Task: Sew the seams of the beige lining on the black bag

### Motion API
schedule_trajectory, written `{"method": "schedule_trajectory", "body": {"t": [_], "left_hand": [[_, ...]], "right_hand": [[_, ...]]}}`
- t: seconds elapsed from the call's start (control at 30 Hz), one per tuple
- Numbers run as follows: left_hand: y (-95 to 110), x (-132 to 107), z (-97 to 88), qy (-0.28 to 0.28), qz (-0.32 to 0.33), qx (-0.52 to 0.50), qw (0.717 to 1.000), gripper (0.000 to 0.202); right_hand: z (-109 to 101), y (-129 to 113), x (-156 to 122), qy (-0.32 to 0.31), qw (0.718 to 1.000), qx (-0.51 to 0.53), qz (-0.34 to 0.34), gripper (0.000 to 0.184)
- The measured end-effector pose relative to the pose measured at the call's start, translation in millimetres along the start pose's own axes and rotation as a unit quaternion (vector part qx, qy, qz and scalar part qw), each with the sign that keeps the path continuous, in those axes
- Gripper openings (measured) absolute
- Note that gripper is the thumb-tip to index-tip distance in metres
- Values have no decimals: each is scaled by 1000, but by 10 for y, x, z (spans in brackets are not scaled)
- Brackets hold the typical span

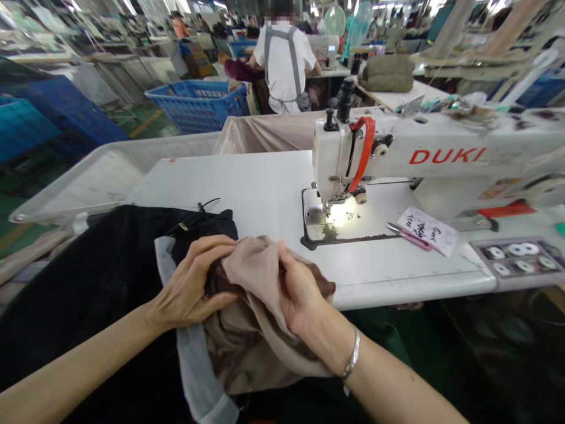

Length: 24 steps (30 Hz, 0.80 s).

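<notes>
A piece of beige fabric [256,318] lies bunched at the near edge of the white sewing table [256,182]. My left hand [194,282] pinches its left edge, thumb and fingers closed on the cloth. My right hand [300,294] grips the fabric's right side, fingers tucked into the folds; a silver bracelet sits on that wrist. A black garment [110,277] lies under and left of the beige piece, with a grey lining strip [198,371] showing below. The white sewing machine [397,153] stands behind to the right, its needle area lit.
Pink scissors [408,234] and a written paper tag [427,229] lie by the machine's plate. A tray of bobbins [521,259] sits far right. A clear side tray [88,176] is at left, blue baskets [198,103] beyond. A person in a white shirt [286,59] works ahead.
</notes>
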State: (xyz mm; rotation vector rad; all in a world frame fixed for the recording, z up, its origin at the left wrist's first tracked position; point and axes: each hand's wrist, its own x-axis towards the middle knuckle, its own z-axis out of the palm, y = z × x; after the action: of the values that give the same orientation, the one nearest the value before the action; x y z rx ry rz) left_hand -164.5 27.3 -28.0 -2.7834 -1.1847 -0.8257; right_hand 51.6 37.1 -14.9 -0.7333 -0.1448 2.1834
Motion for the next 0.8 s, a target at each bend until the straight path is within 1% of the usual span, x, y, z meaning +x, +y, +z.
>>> {"method": "schedule_trajectory", "body": {"t": [0.07,0.13,0.2,0.23,0.27,0.33,0.4,0.47,0.5,0.53,0.6,0.67,0.7,0.73,0.8], "left_hand": [[-10,28,5,-42,-39,27,998,88],[-29,55,4,-79,-62,60,993,102],[-66,81,-29,-105,-75,93,987,109],[-91,94,-58,-115,-77,108,985,110],[-120,108,-93,-123,-77,120,982,107],[-175,132,-158,-130,-71,137,979,94],[-208,147,-189,-128,-61,145,979,77],[-205,150,-171,-119,-48,147,981,63],[-190,148,-149,-112,-40,146,982,57],[-169,145,-122,-105,-31,145,983,51],[-125,141,-69,-94,-8,138,986,42],[-103,140,-29,-93,16,126,988,42],[-106,142,-14,-95,27,117,988,42],[-119,144,-2,-98,38,108,989,40],[-165,150,14,-102,54,90,989,29]], "right_hand": [[52,-87,-45,-4,997,71,-24,41],[108,-200,-117,-40,988,132,-62,41],[140,-315,-202,-84,979,168,-80,43],[139,-366,-245,-98,976,178,-83,45],[124,-407,-284,-104,973,185,-85,45],[57,-453,-339,-100,973,187,-93,42],[-40,-450,-353,-65,976,170,-119,32],[-132,-414,-333,-13,980,136,-147,21],[-165,-394,-316,5,983,111,-148,20],[-186,-376,-298,15,988,81,-133,21],[-188,-353,-262,11,998,11,-62,27],[-141,-338,-234,0,999,-48,3,31],[-105,-328,-224,-1,998,-67,16,33],[-64,-315,-215,-3,997,-78,11,34],[13,-280,-206,-27,995,-91,-39,38]]}}
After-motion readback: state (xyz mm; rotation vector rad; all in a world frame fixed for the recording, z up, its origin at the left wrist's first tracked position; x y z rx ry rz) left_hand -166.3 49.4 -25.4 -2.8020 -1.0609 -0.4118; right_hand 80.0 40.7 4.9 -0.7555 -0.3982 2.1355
